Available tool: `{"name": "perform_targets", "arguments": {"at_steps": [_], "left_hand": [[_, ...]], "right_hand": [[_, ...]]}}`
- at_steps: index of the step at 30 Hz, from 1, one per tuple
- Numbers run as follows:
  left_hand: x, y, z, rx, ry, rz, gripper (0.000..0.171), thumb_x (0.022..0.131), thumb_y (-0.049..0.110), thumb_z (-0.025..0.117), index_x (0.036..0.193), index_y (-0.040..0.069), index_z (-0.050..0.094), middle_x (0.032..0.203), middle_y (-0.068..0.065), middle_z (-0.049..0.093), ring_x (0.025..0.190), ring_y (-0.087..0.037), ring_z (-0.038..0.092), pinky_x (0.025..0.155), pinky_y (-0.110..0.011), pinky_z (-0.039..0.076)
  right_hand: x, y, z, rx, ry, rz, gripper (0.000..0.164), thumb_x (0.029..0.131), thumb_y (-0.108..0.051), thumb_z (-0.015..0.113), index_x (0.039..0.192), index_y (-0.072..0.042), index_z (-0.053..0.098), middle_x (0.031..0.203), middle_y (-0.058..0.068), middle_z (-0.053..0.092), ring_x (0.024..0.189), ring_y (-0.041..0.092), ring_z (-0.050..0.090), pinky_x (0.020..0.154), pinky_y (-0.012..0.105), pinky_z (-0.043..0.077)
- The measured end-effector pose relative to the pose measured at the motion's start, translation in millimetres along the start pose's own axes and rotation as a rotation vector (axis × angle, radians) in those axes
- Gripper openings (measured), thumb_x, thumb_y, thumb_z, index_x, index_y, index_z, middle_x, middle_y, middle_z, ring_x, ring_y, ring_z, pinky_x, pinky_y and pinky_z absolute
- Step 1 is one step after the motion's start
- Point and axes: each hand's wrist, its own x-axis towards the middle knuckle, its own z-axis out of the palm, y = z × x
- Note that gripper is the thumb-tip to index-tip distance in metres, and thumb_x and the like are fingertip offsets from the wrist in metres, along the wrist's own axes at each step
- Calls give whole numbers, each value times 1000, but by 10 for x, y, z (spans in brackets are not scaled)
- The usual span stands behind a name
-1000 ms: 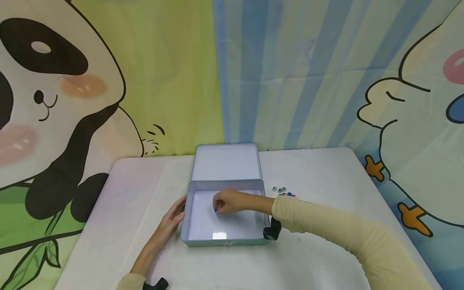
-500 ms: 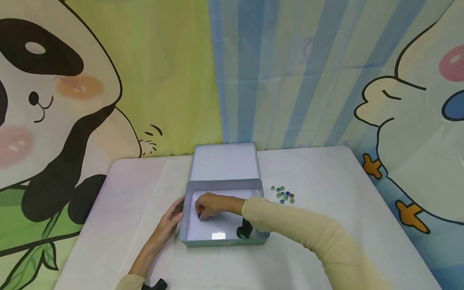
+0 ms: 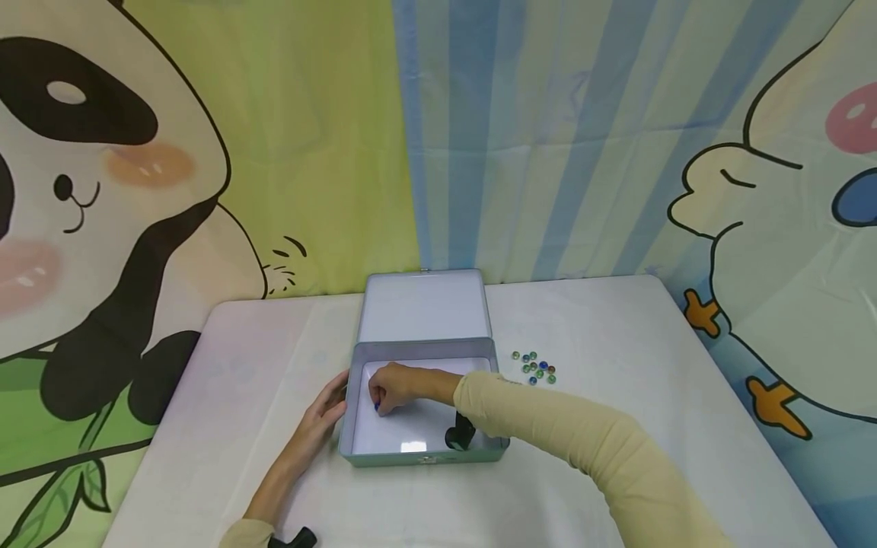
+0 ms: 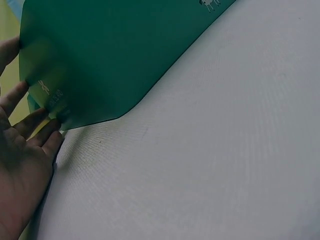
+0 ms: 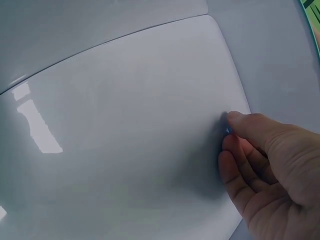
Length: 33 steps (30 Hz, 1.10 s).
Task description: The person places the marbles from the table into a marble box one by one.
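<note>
A green metal box (image 3: pixel 425 460) with a pale inside stands on the table, its lid (image 3: pixel 426 308) swung back. Inside it, near the left wall, my right hand (image 3: pixel 393 388) pinches a blue marble (image 3: pixel 377 407) between thumb and fingers, low over the floor of the box. In the right wrist view the marble (image 5: pixel 227 132) barely shows between the fingertips. My left hand (image 3: pixel 322 411) touches the outside of the box's left wall with its fingers extended; the left wrist view shows the fingertips against the green side (image 4: pixel 110 55).
Several glass marbles (image 3: pixel 534 368), green, blue and brownish, lie loose on the white table (image 3: pixel 589 327) to the right of the box. A cartoon-printed curtain (image 3: pixel 329 152) hangs behind the table. Black wrist cameras (image 3: pixel 460 432) are strapped to both arms.
My right hand has moved left and slightly toward me inside the box, carrying the blue marble, then stayed nearly still. More loose marbles show beside the arm. My left hand keeps its place.
</note>
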Motion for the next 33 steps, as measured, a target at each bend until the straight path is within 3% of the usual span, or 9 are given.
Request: {"name": "perform_targets", "arguments": {"at_steps": [6, 11, 14, 19, 23, 28, 33], "left_hand": [[-36, -16, 14, -6, 0, -11, 55, 104, 15, 37, 155, 12, 18, 161, -23, 13, 134, 13, 31, 105, -3, 28], [-37, -31, 41, -6, 0, -35, 55, 104, 16, 38, 155, 14, 18, 162, -21, 13, 134, 12, 30, 104, -3, 27], [-32, -39, 55, -12, 9, -34, 56, 104, 16, 39, 155, 13, 19, 162, -20, 15, 137, 8, 30, 105, -4, 28], [-34, -37, 48, 0, 16, -40, 55, 103, 16, 40, 155, 15, 20, 162, -18, 17, 147, -13, 24, 106, -5, 28], [-29, -15, 12, 21, 24, -49, 54, 103, 16, 40, 155, 19, 22, 163, -15, 18, 145, -4, 26, 106, -4, 28], [14, 28, -19, 16, 18, -44, 54, 104, 18, 40, 155, 21, 22, 163, -12, 17, 137, 11, 29, 107, -4, 27], [17, 36, -21, 11, 5, -66, 55, 104, 20, 40, 155, 23, 20, 164, -10, 15, 146, -3, 22, 106, -4, 27]], "right_hand": [[-13, 21, -8, -37, -24, -29, 10, 84, -16, 76, 88, -10, 69, 77, -4, 66, 67, 2, 54, 62, 11, 44], [-220, 66, -180, -72, -7, -33, 21, 87, -17, 72, 104, -6, 68, 87, 0, 66, 74, 5, 55, 67, 13, 46], [-483, 115, -361, -27, 40, -53, 25, 88, -13, 70, 110, -1, 66, 91, 6, 67, 76, 8, 55, 68, 15, 47], [-1117, 271, -610, 84, 126, -94, 20, 89, -16, 69, 107, -6, 67, 88, 1, 67, 77, 4, 56, 69, 14, 49], [-1661, 392, -713, 154, 199, -82, 19, 89, -18, 69, 106, -9, 68, 88, -4, 67, 79, 3, 58, 72, 17, 53], [-2230, 600, -678, 210, 290, -22, 16, 88, -15, 69, 103, -9, 68, 86, -5, 67, 78, 3, 59, 73, 19, 55], [-2604, 918, -406, 217, 336, 36, 13, 88, -14, 69, 99, -9, 68, 84, -6, 66, 75, -1, 56, 69, 18, 54]]}}
